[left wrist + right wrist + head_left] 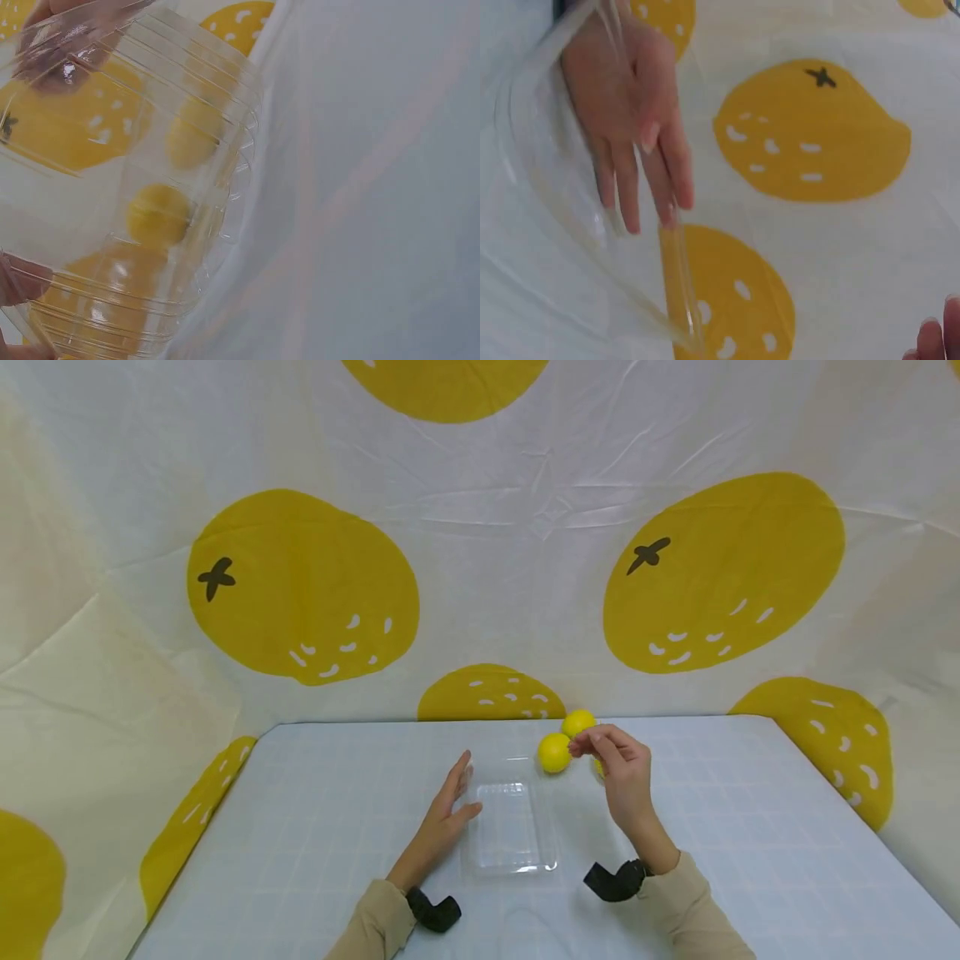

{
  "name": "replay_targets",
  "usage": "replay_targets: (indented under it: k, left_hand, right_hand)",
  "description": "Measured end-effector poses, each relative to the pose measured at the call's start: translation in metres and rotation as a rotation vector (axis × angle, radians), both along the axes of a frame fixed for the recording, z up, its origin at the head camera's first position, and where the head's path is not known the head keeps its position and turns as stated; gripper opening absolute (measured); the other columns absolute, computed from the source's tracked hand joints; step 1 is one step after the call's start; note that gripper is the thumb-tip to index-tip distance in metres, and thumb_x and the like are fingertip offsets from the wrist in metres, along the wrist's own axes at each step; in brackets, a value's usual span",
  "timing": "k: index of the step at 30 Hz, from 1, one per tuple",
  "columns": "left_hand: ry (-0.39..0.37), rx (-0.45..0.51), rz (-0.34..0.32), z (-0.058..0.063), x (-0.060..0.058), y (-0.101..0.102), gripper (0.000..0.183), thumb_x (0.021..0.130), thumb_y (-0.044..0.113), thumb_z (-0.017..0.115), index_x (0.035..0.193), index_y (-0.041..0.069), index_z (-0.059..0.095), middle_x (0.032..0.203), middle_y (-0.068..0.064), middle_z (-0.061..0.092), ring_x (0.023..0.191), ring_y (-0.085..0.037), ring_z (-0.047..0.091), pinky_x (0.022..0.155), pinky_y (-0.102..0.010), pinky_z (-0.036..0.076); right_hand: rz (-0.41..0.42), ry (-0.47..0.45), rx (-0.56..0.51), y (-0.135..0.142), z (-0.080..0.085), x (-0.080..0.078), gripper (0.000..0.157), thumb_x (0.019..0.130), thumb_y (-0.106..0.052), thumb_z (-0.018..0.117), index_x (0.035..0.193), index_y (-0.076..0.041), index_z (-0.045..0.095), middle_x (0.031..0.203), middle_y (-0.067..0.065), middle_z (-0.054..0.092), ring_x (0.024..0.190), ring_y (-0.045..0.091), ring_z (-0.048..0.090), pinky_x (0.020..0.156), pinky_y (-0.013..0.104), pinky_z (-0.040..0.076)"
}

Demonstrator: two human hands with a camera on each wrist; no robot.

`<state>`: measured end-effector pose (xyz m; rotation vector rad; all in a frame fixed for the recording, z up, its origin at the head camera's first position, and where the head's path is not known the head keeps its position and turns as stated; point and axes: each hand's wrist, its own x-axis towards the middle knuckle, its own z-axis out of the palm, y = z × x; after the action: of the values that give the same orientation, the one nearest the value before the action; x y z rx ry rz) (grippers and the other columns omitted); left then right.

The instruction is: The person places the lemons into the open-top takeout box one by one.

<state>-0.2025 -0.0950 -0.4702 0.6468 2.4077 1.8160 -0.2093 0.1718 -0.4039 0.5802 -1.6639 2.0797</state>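
Note:
A clear plastic box [506,870] lies on the table in front of me, and its ribbed wall [244,176] fills much of the left wrist view. My left hand [442,817] is against the left side of the box, fingers and thumb stretched out. Past the box's far right corner is my right hand [627,779], raised with bent fingers beside the yellow balls; I see nothing held in it. One yellow ball [553,753] sits nearest the box, another yellow ball [579,723] behind it. A third yellow ball [598,767] is mostly hidden by the right hand.
A pale checked cloth [337,827] covers the table. Behind it hangs a white curtain [510,610] printed with large yellow fruit, which also runs along both sides. Black bands with cameras [615,882] are on both wrists.

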Motion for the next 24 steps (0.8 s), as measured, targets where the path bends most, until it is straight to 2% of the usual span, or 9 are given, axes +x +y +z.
replay_targets:
  k: [4,7,11,15,17,19,24]
  left_hand:
    - [0.013,0.0,-0.003,-0.001,0.0,0.0,0.071,0.093,0.003,0.05,0.151,0.017,0.012,0.157,-0.01,0.013,0.14,-0.031,0.022,0.111,-0.05,0.019]
    - [0.013,-0.005,-0.001,-0.002,-0.001,0.0,0.072,0.094,0.004,0.051,0.151,0.018,0.011,0.157,-0.007,0.012,0.141,-0.03,0.021,0.111,-0.05,0.018]
    - [0.025,-0.008,0.0,-0.003,-0.002,-0.001,0.076,0.093,0.004,0.052,0.152,0.016,0.006,0.157,-0.003,0.006,0.142,-0.028,0.019,0.111,-0.048,0.017]
    - [0.038,-0.026,0.004,-0.002,-0.001,-0.001,0.078,0.093,0.003,0.052,0.151,0.016,0.002,0.157,0.003,0.0,0.143,-0.022,0.014,0.112,-0.041,0.017]
    - [0.052,-0.039,0.011,-0.001,0.0,-0.001,0.078,0.092,0.003,0.052,0.151,0.016,0.002,0.157,0.004,0.0,0.143,-0.02,0.012,0.112,-0.037,0.017]
    - [0.076,-0.049,0.024,0.0,0.001,-0.001,0.078,0.092,0.002,0.052,0.151,0.013,0.004,0.157,0.001,0.001,0.144,-0.02,0.009,0.112,-0.037,0.014]
    - [0.167,-0.036,0.065,-0.003,0.002,0.001,0.076,0.089,-0.002,0.054,0.151,0.009,0.01,0.158,-0.006,0.005,0.144,-0.025,0.006,0.113,-0.044,0.007]
  right_hand:
    - [-0.145,-0.012,0.124,0.027,-0.007,-0.015,0.024,0.096,-0.008,0.05,0.099,0.012,0.062,0.095,0.015,0.067,0.091,0.023,0.062,0.088,0.026,0.048]
    - [-0.189,-0.055,0.21,0.046,-0.014,-0.022,0.026,0.095,-0.009,0.053,0.11,0.009,0.061,0.11,0.019,0.063,0.104,0.022,0.057,0.094,0.025,0.042]
    - [-0.172,-0.14,0.325,0.064,-0.029,-0.028,0.036,0.093,-0.007,0.056,0.126,0.005,0.054,0.13,0.021,0.053,0.122,0.023,0.046,0.106,0.035,0.032]
    - [-0.141,-0.219,0.439,0.075,-0.048,-0.032,0.046,0.091,-0.009,0.059,0.135,-0.002,0.048,0.141,0.015,0.045,0.133,0.024,0.035,0.11,0.049,0.02]
    - [-0.132,-0.24,0.488,0.079,-0.057,-0.034,0.049,0.09,-0.011,0.06,0.137,-0.006,0.046,0.143,0.012,0.043,0.136,0.025,0.031,0.111,0.05,0.017]
    - [-0.119,-0.245,0.521,0.083,-0.065,-0.035,0.052,0.09,-0.011,0.061,0.139,-0.006,0.045,0.145,0.011,0.042,0.138,0.025,0.028,0.112,0.048,0.016]
    - [-0.093,-0.222,0.566,0.086,-0.078,-0.034,0.053,0.089,-0.009,0.062,0.139,-0.006,0.044,0.146,0.011,0.04,0.138,0.023,0.028,0.109,0.016,0.02]
